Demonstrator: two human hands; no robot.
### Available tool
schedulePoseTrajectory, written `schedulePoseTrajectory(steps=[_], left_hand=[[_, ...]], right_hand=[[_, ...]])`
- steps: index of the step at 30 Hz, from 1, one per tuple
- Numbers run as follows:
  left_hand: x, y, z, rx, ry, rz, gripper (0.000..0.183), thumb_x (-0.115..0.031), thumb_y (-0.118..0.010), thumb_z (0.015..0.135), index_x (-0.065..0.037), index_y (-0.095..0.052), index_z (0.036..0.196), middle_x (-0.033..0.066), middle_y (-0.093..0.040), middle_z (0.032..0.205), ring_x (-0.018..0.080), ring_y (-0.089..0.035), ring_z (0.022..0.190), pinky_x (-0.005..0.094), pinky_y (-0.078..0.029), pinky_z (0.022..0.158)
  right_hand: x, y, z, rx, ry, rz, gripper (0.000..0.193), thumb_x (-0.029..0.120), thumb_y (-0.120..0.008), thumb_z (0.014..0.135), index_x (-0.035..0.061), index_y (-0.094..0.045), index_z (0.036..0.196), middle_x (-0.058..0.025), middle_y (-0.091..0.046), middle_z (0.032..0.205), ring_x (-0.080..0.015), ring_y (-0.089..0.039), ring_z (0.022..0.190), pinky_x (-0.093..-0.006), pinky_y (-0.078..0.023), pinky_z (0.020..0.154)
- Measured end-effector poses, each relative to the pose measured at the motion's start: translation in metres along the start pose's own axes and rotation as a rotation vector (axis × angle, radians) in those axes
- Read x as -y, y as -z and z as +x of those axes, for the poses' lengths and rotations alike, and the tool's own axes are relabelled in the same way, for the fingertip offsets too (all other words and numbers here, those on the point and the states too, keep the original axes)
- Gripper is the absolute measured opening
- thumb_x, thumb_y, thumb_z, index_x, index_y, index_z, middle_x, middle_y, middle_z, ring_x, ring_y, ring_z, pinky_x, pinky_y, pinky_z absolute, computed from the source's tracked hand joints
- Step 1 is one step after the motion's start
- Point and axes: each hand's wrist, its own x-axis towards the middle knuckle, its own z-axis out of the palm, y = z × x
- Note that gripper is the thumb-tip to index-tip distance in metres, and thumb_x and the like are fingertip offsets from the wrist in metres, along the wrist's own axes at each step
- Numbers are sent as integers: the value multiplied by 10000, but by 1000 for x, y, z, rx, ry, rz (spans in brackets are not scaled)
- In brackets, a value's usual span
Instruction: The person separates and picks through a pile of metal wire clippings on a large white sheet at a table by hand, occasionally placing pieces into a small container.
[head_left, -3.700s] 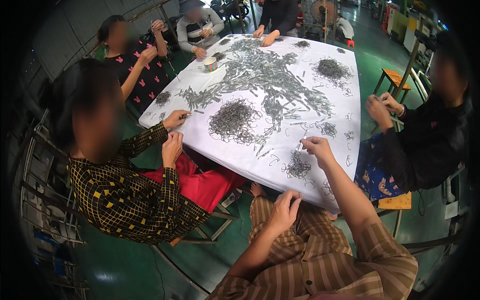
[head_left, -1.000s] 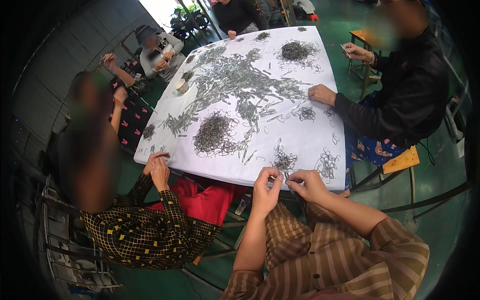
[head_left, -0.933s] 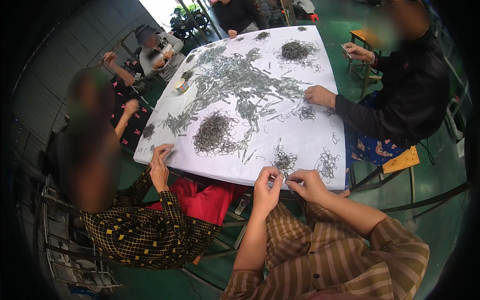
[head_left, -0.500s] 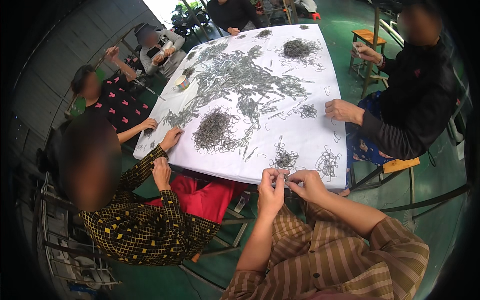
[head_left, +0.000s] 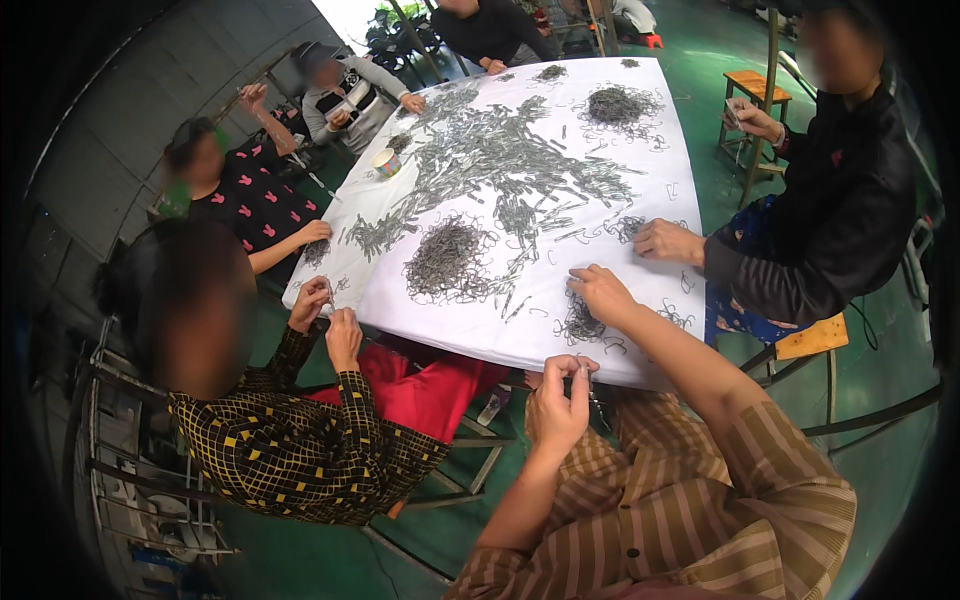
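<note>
My left hand (head_left: pixel 560 412) is closed in a pinch just off the table's near edge. Between its thumb and fingers is a small dark metal piece (head_left: pixel 597 398), part of which hangs below the fingertips; its exact shape is too small to tell. My right hand (head_left: pixel 604 296) reaches over the table, fingers stretched out and slightly apart, at the upper edge of a small pile of thin curved wire hooks (head_left: pixel 580 326). Whether the fingertips touch a hook is unclear. A looser group of hooks (head_left: pixel 676 318) lies partly behind my right forearm.
The white-covered table (head_left: pixel 400 300) bears a large hook heap (head_left: pixel 447 260), another far heap (head_left: pixel 617 104), and spread flat dark strips (head_left: pixel 480 150). A paper cup (head_left: pixel 386 162) stands at the left. Several people sit around; a co-worker's hand (head_left: pixel 668 242) is near my right hand.
My right hand has left my left hand and moved forward to the small hook pile. My left hand has dropped slightly, keeping its pinch. The co-worker at right has brought a hand to a nearby pile.
</note>
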Motion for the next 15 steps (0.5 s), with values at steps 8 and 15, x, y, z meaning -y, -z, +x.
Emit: schedulePoseTrajectory(steps=[8,15], left_hand=[[11,6,-8,-28,25,-25,45,21,-422,874,3,-386,894,126,-589,862,108,-515,761,234,-418,732],[14,4,-7,-41,45,-36,46,7,-446,871,-2,-401,879,114,-600,829,100,-522,739,228,-423,702]], right_hand=[[2,-7,8,221,208,-382,87,102,-535,670,58,-610,665,-63,-566,735,-193,-521,779,-293,-415,696],[-5,-2,6,251,208,-446,97,110,-534,676,59,-617,679,-73,-563,733,-198,-529,746,-295,-414,673]])
